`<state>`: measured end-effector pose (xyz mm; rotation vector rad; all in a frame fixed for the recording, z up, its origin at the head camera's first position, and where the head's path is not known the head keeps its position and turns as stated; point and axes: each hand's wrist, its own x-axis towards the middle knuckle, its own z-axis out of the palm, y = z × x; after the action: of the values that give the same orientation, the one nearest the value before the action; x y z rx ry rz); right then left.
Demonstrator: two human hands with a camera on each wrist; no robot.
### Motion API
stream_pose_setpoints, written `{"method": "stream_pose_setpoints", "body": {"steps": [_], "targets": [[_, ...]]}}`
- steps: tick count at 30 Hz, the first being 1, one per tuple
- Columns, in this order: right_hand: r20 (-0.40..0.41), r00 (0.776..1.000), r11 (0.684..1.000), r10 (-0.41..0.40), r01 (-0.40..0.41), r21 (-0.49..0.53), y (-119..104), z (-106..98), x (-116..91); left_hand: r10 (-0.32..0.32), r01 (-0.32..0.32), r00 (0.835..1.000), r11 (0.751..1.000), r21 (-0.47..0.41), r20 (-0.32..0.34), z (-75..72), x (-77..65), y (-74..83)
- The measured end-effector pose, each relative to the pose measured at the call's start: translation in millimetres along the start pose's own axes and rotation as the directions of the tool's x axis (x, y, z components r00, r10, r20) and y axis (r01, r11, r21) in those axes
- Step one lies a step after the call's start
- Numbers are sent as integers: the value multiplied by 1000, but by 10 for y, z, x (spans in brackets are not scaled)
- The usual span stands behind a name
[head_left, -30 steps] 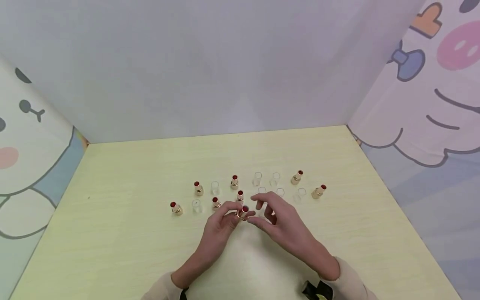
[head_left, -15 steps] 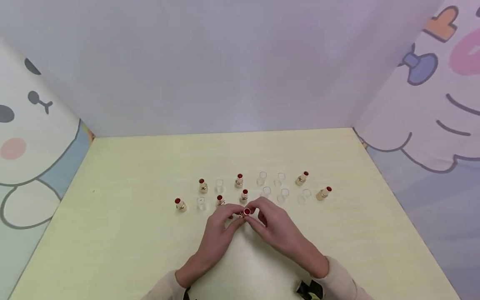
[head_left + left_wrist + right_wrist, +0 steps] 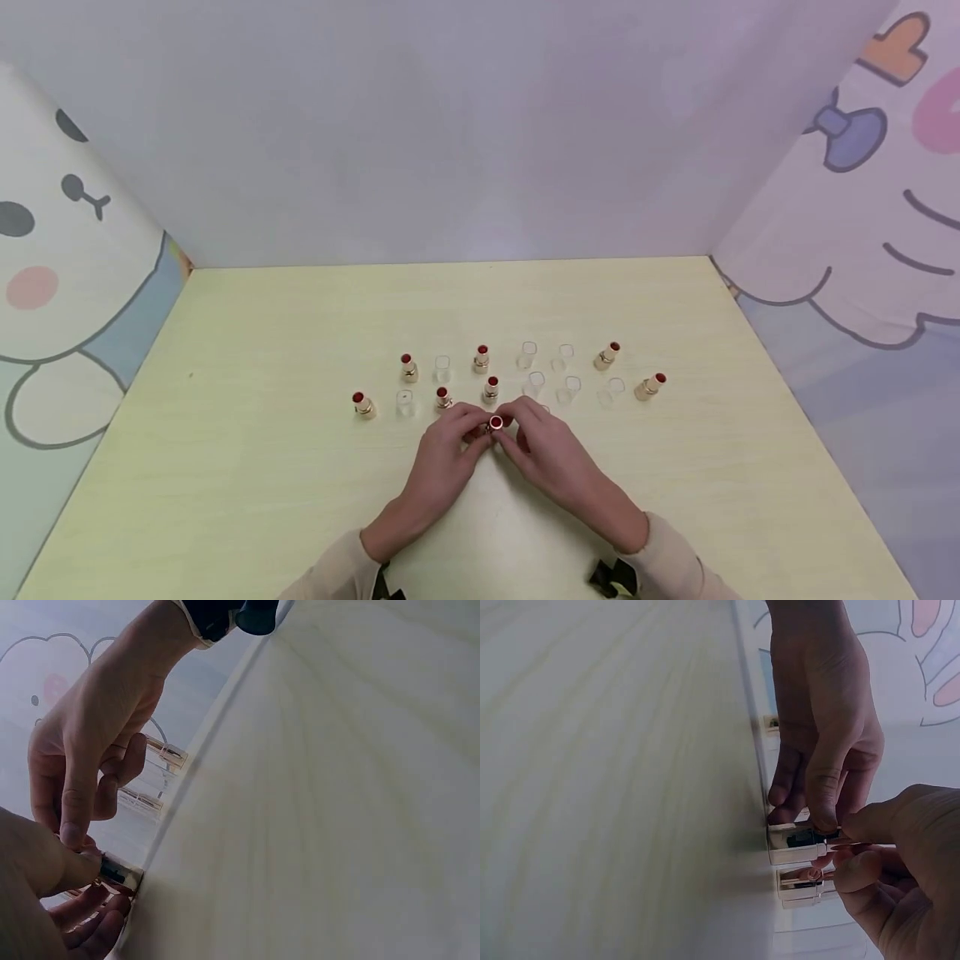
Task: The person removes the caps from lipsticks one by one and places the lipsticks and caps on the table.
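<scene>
A gold lipstick (image 3: 496, 423) with a dark red top stands between both hands near the middle of the table. My left hand (image 3: 441, 465) holds its lower body between thumb and fingers. From the other side, my right hand (image 3: 561, 460) pinches the upper tube with thumb and forefinger. In the right wrist view the square gold base (image 3: 780, 844) shows right at the tabletop, below the fingertips. Just beyond the hands is another uncapped lipstick (image 3: 491, 390), and one more lipstick (image 3: 443, 397) is partly covered by my left fingers.
Several other uncapped lipsticks stand beyond the hands, including one at left (image 3: 363, 407) and one at far right (image 3: 650, 387). Among them are several clear caps, such as a left cap (image 3: 405, 403) and a right cap (image 3: 611, 392). A pale wall (image 3: 465, 133) rises behind the table (image 3: 247, 467).
My right hand has come in from the right, and its fingertips have closed on the lipstick's top. The lipstick, tilted earlier in my left hand, now points more upward. The view has shifted slightly.
</scene>
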<state>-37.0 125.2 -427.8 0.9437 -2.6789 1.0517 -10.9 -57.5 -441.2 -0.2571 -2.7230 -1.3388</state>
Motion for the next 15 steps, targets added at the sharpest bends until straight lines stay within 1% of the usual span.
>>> {"method": "stream_pose_setpoints", "body": {"steps": [2, 5, 7, 9, 10, 12, 13, 15], "targets": [[4, 1000, 1000, 6, -6, -2, 6, 11, 5, -16, 15, 1000, 1000, 16, 11, -10, -3, 3], [25, 999, 999, 42, -41, -12, -15, 5, -17, -66, 63, 997, 995, 79, 33, -64, -55, 65], [29, 997, 997, 65, -64, -40, -46, -30, -68, -91, 85, 995, 986, 146, 36, -143, -130, 157], [3, 998, 996, 59, -59, -70, -70, -94, -146, -98, 92, 995, 973, 210, 19, -266, -230, 276], [-23, 999, 995, 40, -42, -85, -73, -137, -194, -97, 94, 995, 969, 227, 3, -346, -283, 342], [-90, 996, 995, -29, 20, -100, -50, -241, -303, -55, 65, 997, 965, 255, -47, -520, -380, 441], [-127, 989, 993, -72, 59, -102, -25, -299, -362, -30, 49, 997, 963, 266, -74, -613, -425, 475], [-204, 963, 982, -175, 155, -112, 52, -413, -476, 36, 4, 991, 955, 296, -129, -803, -509, 500]]}}
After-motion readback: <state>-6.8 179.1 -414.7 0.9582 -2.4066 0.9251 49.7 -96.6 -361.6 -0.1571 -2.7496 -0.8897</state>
